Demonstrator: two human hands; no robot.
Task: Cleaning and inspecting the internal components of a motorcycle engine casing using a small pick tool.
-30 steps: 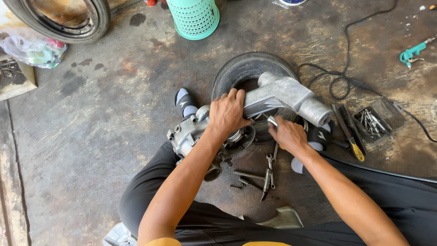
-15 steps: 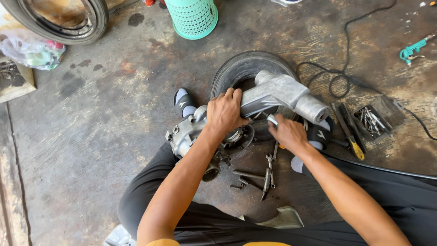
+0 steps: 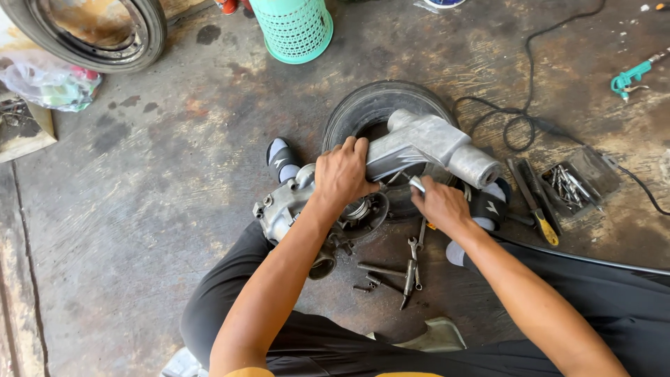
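Your wrenches lie nearest on the floor, your right hand stays closed on a small metal tool, and your left hand, barely shifted, keeps gripping the engine casing resting on the tyre, so work holds steady.

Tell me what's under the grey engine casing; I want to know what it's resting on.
A black tyre lies flat beneath the grey engine casing, its far rim showing. The left hand and right hand cover the middle, so the contact point is hidden.
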